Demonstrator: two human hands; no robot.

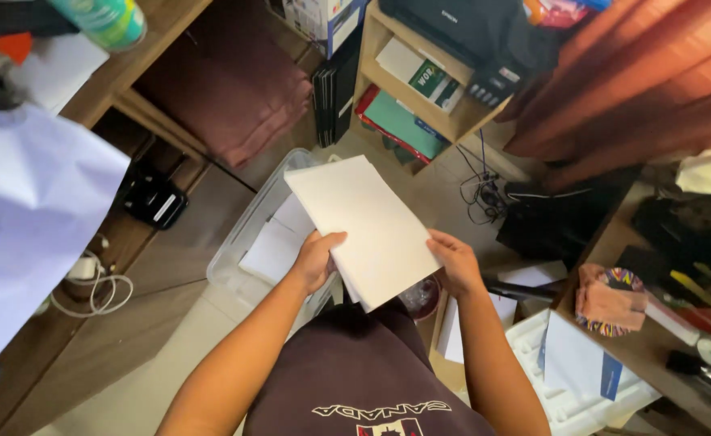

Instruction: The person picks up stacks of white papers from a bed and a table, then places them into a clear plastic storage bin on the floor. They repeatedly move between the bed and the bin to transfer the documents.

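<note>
1. Both hands are up on a stack of white paper (361, 228), held in the air in front of the person's chest, above the floor and over the near corner of a clear plastic bin (246, 242).
2. The left hand (317, 260) is closed on the stack's near left edge, thumb on top, fingers tucked underneath and out of sight.
3. The right hand (455, 262) clamps the near right edge, fingers curled round it; how far they reach under, I cannot tell.
4. The stack tilts away, its far corner pointing toward the wooden shelf unit (420, 89). The near corner shows the sheets slightly fanned, so the grip looks worth squaring: a gentle squeeze from both sides should keep the edges flush.
5. More white sheets (279, 242) lie inside the bin, just under the stack.
6. Judgement call: keep thumbs flat and pressure even, since a loose pinch on one edge could let lower sheets slip out.
</note>
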